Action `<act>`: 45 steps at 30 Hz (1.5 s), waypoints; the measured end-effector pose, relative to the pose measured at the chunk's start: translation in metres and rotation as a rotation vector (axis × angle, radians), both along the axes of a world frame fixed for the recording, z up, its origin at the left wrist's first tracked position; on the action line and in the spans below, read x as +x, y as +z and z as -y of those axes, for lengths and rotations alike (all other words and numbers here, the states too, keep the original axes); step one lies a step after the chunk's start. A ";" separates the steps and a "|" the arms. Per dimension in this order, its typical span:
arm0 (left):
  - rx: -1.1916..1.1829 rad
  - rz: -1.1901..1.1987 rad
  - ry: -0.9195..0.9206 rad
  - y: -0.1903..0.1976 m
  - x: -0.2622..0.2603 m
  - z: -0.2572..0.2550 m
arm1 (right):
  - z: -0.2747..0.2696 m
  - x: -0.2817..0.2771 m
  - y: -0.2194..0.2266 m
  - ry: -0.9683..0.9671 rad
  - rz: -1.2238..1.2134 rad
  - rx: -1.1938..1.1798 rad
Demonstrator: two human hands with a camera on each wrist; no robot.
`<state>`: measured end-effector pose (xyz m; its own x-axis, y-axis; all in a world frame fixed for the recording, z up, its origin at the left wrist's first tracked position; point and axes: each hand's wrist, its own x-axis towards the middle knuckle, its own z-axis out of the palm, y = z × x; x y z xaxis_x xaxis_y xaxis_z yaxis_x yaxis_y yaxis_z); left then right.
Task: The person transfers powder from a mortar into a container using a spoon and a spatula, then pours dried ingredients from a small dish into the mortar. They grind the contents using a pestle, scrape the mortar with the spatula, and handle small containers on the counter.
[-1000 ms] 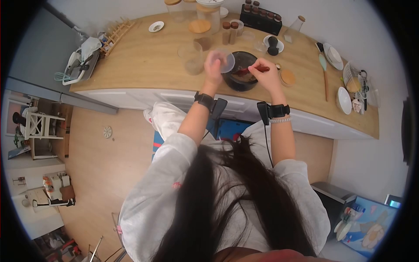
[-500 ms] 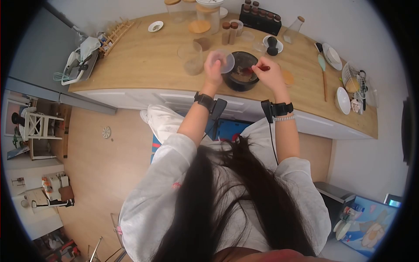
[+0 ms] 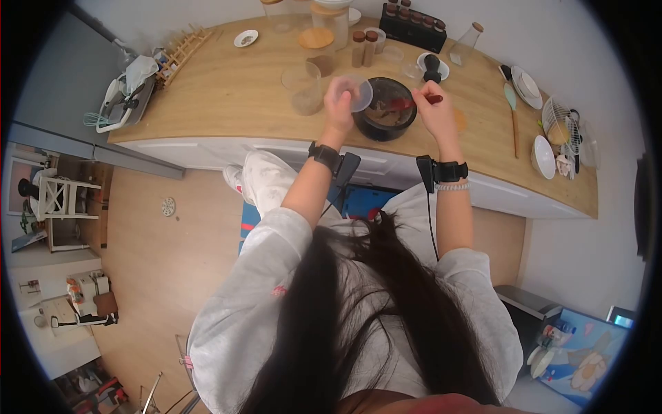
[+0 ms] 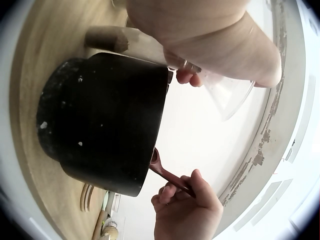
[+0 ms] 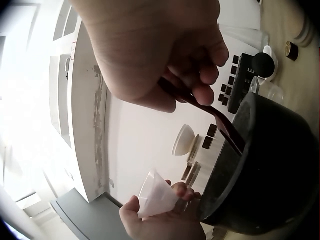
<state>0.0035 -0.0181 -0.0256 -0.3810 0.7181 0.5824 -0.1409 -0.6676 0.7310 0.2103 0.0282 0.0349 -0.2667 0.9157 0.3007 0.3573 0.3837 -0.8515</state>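
A dark bowl (image 3: 385, 127) with brownish contents stands near the counter's front edge. The right hand (image 3: 438, 117) pinches the handle of a dark red spoon (image 3: 398, 104), whose head is inside the bowl; the right wrist view shows the spoon (image 5: 226, 129) crossing the rim. Left of the bowl, the left hand (image 3: 338, 103) holds a small translucent cup (image 3: 360, 94), tilted, by the bowl's rim. In the left wrist view the cup (image 4: 227, 95) shows beyond the left hand (image 4: 210, 37), beside the black bowl wall (image 4: 107, 122).
A clear container (image 3: 303, 93) stands left of the hands. Behind are a wooden lid (image 3: 316, 39), two brown-capped jars (image 3: 364, 52), and a black spice rack (image 3: 412, 29). To the right lie a wooden lid (image 3: 459, 121), a long spatula (image 3: 514, 117), and a white bowl (image 3: 543, 157).
The right hand has moved right and slightly up with the spoon, from over the bowl to beside its right rim. The left hand and cup have barely moved.
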 end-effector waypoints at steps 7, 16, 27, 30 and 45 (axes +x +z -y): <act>0.033 0.004 0.006 -0.001 0.001 0.001 | 0.005 -0.010 0.031 -0.086 0.199 0.061; 0.040 -0.037 0.035 0.001 0.002 0.001 | -0.008 -0.003 0.015 -0.012 -0.050 0.066; 0.024 0.006 0.034 0.002 0.005 0.001 | -0.008 -0.006 -0.008 -0.107 -0.240 -0.181; 0.026 -0.001 0.040 0.004 0.003 0.000 | -0.005 -0.001 -0.024 -0.151 -0.363 -0.215; 0.039 0.008 0.041 0.002 0.003 -0.003 | 0.015 0.002 -0.044 -0.220 -0.634 -0.335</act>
<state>0.0064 -0.0152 -0.0231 -0.4142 0.6787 0.6065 -0.1186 -0.7009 0.7033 0.2128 0.0136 -0.0088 0.0645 0.9974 0.0315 -0.2026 0.0440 -0.9783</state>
